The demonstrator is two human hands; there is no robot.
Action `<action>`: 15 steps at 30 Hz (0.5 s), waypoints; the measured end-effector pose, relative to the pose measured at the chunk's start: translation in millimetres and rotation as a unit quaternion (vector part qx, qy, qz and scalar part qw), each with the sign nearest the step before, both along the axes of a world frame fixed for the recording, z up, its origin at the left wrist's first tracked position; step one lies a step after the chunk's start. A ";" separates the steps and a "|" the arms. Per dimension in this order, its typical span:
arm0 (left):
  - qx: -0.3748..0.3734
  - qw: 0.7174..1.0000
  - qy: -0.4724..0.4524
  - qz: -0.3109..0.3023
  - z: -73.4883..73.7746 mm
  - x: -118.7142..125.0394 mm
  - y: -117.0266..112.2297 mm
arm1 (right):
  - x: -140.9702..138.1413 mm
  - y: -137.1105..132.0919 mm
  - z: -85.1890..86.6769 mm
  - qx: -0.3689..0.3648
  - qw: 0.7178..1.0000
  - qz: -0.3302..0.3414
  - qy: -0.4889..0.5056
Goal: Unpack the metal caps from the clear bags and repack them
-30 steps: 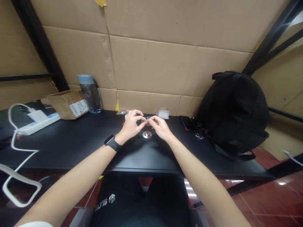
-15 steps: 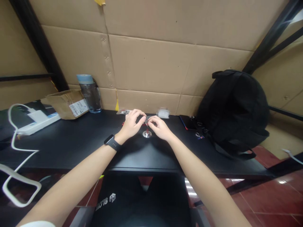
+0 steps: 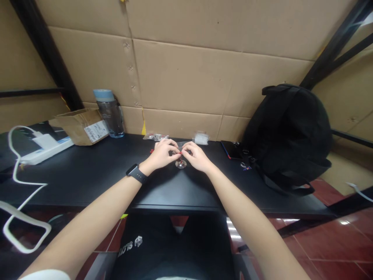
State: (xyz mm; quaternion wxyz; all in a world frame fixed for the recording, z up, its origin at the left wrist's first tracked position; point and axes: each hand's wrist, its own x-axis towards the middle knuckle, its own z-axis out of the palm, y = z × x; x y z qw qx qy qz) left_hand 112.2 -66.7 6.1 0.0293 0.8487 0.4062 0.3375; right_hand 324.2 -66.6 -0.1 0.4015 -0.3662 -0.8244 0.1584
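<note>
Just above a small round silver metal base (image 3: 181, 165), both my hands meet with fingertips pinched. My left hand (image 3: 164, 153), with a dark watch on its wrist, is closed at thumb and fingers by a small red piece (image 3: 180, 153). From the other side my right hand (image 3: 196, 155) pinches at the same red piece. A thin red part runs down from the fingers to the base. The fingers hide most of what they hold. Some red bits (image 3: 152, 151) lie behind my left hand.
Small clear plastic packets (image 3: 157, 137) and a white packet (image 3: 201, 138) lie at the back. Left are a bottle (image 3: 110, 114), a cardboard box (image 3: 80, 126) and a power strip (image 3: 48, 151). A phone (image 3: 231, 150), keys (image 3: 245, 167) and a black backpack (image 3: 288, 136) are right.
My left thumb and fingers have come closer to my right fingertips, closing the gap over the metal base. The view has shifted slightly.
</note>
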 end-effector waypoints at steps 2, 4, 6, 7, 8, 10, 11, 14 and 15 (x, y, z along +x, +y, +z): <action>0.009 1.000 0.009 0.023 1.1 -3.4 2.0 | 2.3 1.9 -3.1 -0.005 1.000 -0.010 -0.022; 0.005 0.999 0.009 0.041 2.3 -7.0 3.8 | 4.9 2.6 -6.1 -0.013 0.998 -0.011 -0.064; -0.010 0.999 0.000 0.047 3.7 -10.2 5.3 | 6.7 1.8 -8.0 -0.017 0.993 -0.001 -0.119; -0.019 0.999 -0.006 0.047 4.4 -11.4 5.8 | 7.1 1.1 -8.3 -0.018 0.989 0.004 -0.144; -0.025 0.998 -0.013 0.049 5.1 -12.4 6.2 | 7.2 0.1 -8.2 -0.020 0.986 0.007 -0.164; -0.030 0.998 -0.023 0.055 5.9 -13.6 6.7 | 6.7 -1.8 -7.1 -0.026 0.982 0.011 -0.189; -0.030 0.998 -0.026 0.057 6.1 -13.8 6.8 | 6.3 -2.7 -6.2 -0.030 0.980 0.011 -0.195; -0.031 0.998 -0.028 0.052 5.8 -13.6 6.6 | 4.3 -4.9 -3.7 -0.040 0.979 0.008 -0.198; -0.031 0.998 -0.028 0.049 5.6 -13.4 6.5 | 3.4 -5.5 -3.4 -0.042 0.980 0.010 -0.196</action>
